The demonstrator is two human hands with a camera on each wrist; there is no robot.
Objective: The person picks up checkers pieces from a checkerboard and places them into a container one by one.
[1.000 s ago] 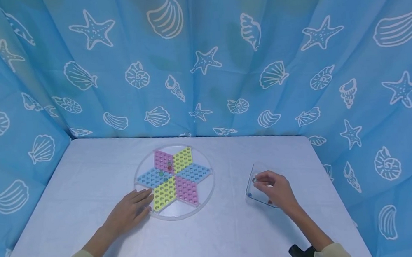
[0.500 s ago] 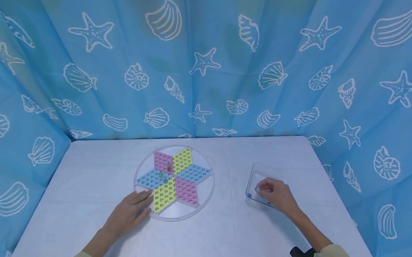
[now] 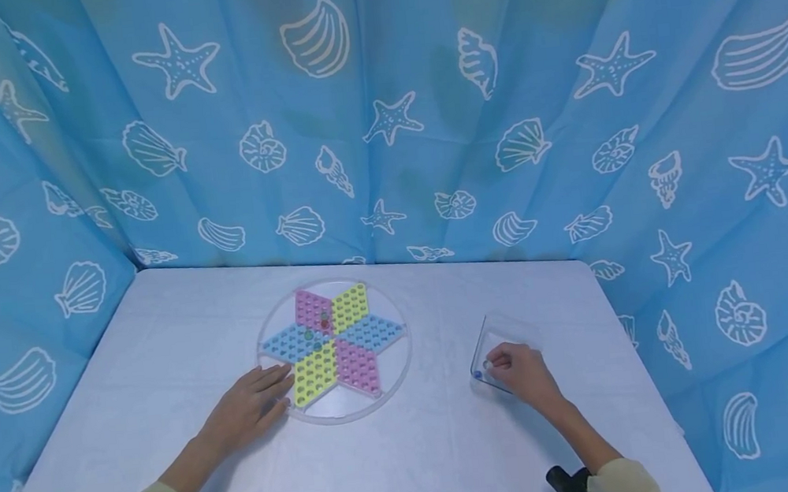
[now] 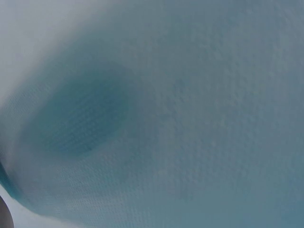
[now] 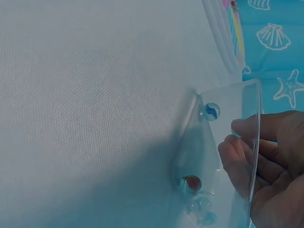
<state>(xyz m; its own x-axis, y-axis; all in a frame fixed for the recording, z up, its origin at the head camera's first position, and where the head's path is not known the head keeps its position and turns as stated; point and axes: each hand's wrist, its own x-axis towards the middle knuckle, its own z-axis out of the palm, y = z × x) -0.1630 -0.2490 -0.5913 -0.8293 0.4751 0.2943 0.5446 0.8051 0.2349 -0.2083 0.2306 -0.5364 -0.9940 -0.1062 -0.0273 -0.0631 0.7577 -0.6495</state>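
Note:
A round clear board point(image 3: 392, 373) with a star of pink, yellow and blue pegged diamonds lies mid-table. A green marble point(image 3: 307, 334) and a red marble point(image 3: 324, 322) sit near its centre. My left hand point(image 3: 252, 404) rests flat on the table, fingertips touching the board's near-left rim. My right hand point(image 3: 520, 372) reaches into a clear dish point(image 3: 509, 330), fingers point(image 5: 244, 154) curled, and a small pale marble point(image 3: 488, 363) shows pinched at its fingertips. A blue swirled marble point(image 5: 211, 111), a red one point(image 5: 191, 183) and a few more lie in the dish. The left wrist view shows only blurred cloth.
The table point(image 3: 422, 465) has a white cloth. Blue curtains point(image 3: 424, 116) printed with shells and starfish close it in at the back, left and right. Bare cloth lies between the board and the dish and along the front edge.
My right hand has dropped lower into the dish and a little toward me, the pale marble moving with its fingertips. The left hand and the board have stayed put.

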